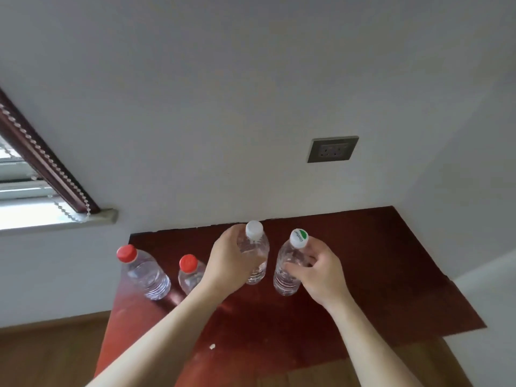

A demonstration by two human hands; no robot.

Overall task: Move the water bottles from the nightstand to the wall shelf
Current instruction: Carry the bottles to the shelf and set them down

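Several clear water bottles stand upright on the dark red nightstand [363,275]. My left hand [227,263] grips the white-capped bottle [258,247] around its upper body. My right hand [318,270] grips the bottle with the green-and-white cap [287,263] from its right side. Further left stand two red-capped bottles, one at the nightstand's left edge [145,270] and one [190,275] partly hidden behind my left wrist. No wall shelf is in view.
A white wall rises right behind the nightstand with a grey power socket [332,149]. A window with a dark frame and sill [55,216] is at the left. Wooden floor [50,356] lies left of the nightstand. A white surface [491,303] borders the right.
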